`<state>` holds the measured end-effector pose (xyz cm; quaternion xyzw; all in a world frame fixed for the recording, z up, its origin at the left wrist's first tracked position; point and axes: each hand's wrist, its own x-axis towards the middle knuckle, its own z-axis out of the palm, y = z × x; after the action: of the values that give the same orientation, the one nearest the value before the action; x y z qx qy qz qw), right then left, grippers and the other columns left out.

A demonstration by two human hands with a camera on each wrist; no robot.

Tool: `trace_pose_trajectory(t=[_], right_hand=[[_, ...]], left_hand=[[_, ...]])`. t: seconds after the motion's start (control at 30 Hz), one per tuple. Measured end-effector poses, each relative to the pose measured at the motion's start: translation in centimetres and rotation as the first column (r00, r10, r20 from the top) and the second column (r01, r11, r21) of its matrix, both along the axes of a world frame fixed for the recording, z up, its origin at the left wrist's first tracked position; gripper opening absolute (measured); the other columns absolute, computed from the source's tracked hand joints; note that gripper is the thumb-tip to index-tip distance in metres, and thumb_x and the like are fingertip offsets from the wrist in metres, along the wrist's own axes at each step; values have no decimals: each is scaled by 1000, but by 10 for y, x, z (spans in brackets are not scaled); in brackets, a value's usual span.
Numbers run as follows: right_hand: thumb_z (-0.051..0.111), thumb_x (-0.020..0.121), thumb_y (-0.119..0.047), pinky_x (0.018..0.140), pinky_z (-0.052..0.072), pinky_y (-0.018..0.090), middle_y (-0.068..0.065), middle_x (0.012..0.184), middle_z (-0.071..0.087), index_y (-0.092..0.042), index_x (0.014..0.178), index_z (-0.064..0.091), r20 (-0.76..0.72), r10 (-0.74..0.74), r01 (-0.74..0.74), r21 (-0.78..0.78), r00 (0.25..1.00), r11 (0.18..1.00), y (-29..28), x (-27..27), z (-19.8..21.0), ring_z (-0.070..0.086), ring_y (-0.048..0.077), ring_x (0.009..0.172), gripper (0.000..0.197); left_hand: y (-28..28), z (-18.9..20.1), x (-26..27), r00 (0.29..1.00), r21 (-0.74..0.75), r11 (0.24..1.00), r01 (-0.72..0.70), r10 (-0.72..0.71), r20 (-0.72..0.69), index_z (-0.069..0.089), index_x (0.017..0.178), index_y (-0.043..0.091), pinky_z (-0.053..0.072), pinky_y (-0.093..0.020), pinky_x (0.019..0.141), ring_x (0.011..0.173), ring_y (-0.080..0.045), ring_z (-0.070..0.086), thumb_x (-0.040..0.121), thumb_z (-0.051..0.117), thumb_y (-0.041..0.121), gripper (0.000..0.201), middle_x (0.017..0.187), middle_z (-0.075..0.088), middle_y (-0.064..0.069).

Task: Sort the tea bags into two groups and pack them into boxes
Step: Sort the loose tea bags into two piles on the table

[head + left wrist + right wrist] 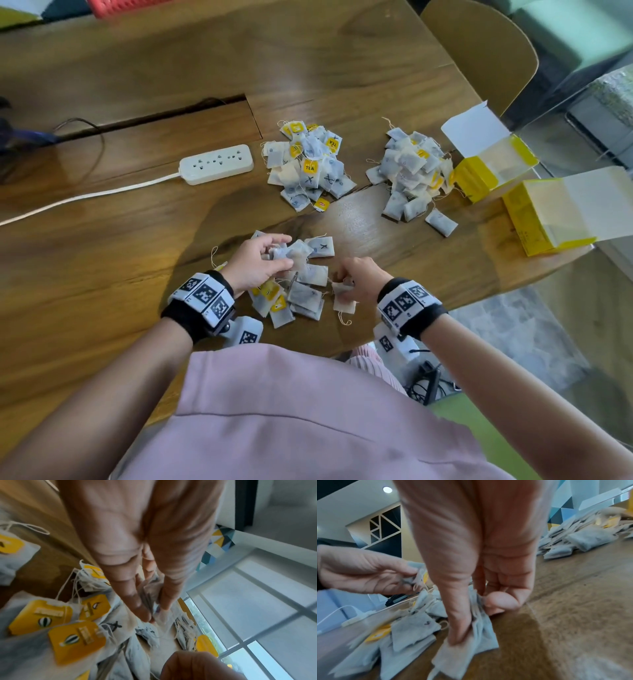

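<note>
Pinching tea bags from the near pile (pixel 298 291) on the table (pixel 102 260), the left hand (pixel 257 260) and right hand (pixel 359 277) work; two sorted heaps lie beside open yellow boxes (pixel 493 168)

Bare table (pixel 359 219) lies between near tea bags (pixel 301 294) and both far piles (pixel 310 164).

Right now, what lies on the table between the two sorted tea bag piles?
Nothing: in the head view, bare wooden table separates the X-marked pile from the pile beside the boxes.
</note>
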<state>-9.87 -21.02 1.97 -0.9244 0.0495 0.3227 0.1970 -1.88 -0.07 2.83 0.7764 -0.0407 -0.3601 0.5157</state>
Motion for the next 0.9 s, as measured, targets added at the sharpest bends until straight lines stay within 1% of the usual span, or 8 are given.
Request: trace_pose_trajectory(t=[0.03,0.13,0.23,0.3,0.47,0.6,0.73,0.9], right_hand=[[67,86,-19,62,41,22,-1,85,55,-16,88,57,-2,-4,4,18,1000,1000,-2,0,1,53,20,83,10],[71,84,-25,54,31,16,-11,68,48,-29,65,47,29,-74,68,172,997,983,-5,0,8,47,11,66,30],[79,76,-28,62,40,16,-9,76,60,-24,84,63,29,-105,90,333,994,939,6,-1,15,53,3,66,18],[80,74,-28,65,42,13,-8,86,63,-23,101,66,14,-50,44,305,999,951,20,-1,12,57,6,74,31],[79,73,-26,74,44,25,6,106,61,-11,117,60,54,95,-100,99,994,990,45,2,-4,58,23,97,50],[78,72,-28,66,43,30,4,95,38,-12,92,59,62,114,-118,70,992,991,52,-2,-10,49,23,80,32],[76,75,-30,68,43,29,1,95,37,-12,101,60,109,157,-167,81,982,983,49,-4,-14,46,20,77,35],[78,74,-27,57,38,26,-2,69,49,-18,71,45,40,-91,76,295,995,953,28,-6,-10,44,14,62,34]], left_hand=[[0,1,0,997,-43,999,-27,24,-73,60,123,14,58,-33,85,103,-19,65,87,65,0,39,118,58,0],[0,4,-1,960,-161,977,-137,92,-263,60,122,6,58,-30,83,104,-21,64,90,56,-7,35,108,60,1],[1,5,-1,914,-236,938,-252,151,-377,60,114,9,59,-28,78,98,-21,65,94,49,-6,27,114,63,-11],[2,4,-1,890,-249,915,-317,197,-412,58,116,8,59,-27,76,98,-23,65,96,48,-4,25,116,62,-16],[6,1,2,877,-236,892,-385,274,-395,58,111,7,59,-25,73,99,-23,64,96,48,-2,20,120,59,-20],[8,-1,4,879,-234,891,-388,282,-384,59,108,8,59,-24,73,102,-21,64,96,47,-2,19,119,59,-16],[7,0,3,878,-240,886,-397,291,-379,59,108,8,59,-26,76,101,-19,64,96,47,-2,19,114,61,-13],[6,1,2,886,-238,890,-388,289,-364,60,108,9,59,-24,73,101,-19,64,96,48,-2,20,116,61,-13]])
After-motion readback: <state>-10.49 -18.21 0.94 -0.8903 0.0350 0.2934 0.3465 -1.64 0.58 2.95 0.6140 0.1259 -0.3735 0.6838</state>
